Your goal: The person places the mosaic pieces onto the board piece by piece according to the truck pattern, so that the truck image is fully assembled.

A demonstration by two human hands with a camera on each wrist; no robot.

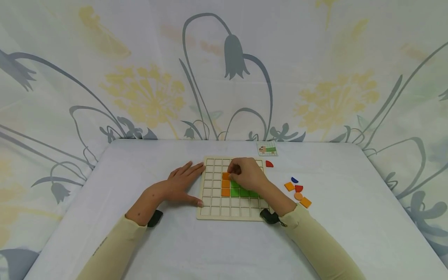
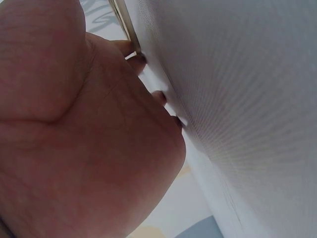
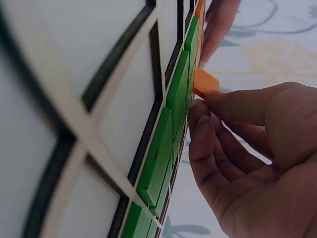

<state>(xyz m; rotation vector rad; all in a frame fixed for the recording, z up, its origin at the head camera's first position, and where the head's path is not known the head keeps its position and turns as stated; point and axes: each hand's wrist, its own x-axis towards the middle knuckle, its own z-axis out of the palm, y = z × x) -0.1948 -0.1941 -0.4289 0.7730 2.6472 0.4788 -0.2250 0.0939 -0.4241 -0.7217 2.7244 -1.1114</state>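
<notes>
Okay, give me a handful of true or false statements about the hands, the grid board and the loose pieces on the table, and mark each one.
1. The right hand pinches an orange tile at the grid board. True.
2. The left hand holds a green tile. False: it lies flat on the table against the board's left edge, holding nothing.
3. Green tiles already sit in the board. True.
4. The loose pieces lie to the left of the board. False: they lie to its right.
5. The picture card rests at the far edge of the table, beyond the board. True.
6. Every cell of the board is filled. False: most cells are empty.
</notes>
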